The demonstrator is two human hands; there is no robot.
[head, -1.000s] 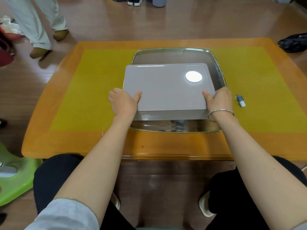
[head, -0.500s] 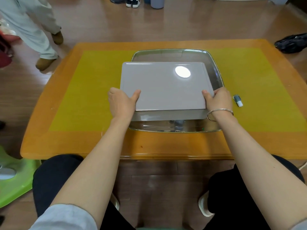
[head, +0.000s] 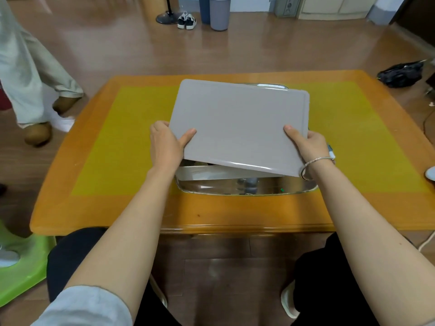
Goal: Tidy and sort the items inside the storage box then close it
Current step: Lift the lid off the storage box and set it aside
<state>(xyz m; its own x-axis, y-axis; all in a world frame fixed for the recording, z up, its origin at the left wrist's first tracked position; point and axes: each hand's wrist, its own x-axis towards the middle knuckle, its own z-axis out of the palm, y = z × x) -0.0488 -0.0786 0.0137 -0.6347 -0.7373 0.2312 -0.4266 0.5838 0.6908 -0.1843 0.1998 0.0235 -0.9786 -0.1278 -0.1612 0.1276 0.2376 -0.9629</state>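
Note:
A flat grey lid (head: 237,124) is tilted up off the storage box (head: 211,172), whose pale front wall shows just under the lid's near edge. My left hand (head: 166,143) grips the lid's near left corner, thumb on top. My right hand (head: 307,143), with a bracelet at the wrist, grips the near right corner. The box stands in a shiny metal tray (head: 247,189) on the table. The lid hides almost all of the box's contents.
The wooden table (head: 113,212) carries a yellow mat (head: 131,137). A small white and blue item (head: 331,150) lies just right of my right hand. A person walks on the floor at the far left (head: 35,78). A green stool (head: 21,267) stands at the lower left.
The lid has lifted off the box and tipped, its near edge raised and a gap opened above the box front. My view has tilted up. The person at left has stepped nearer.

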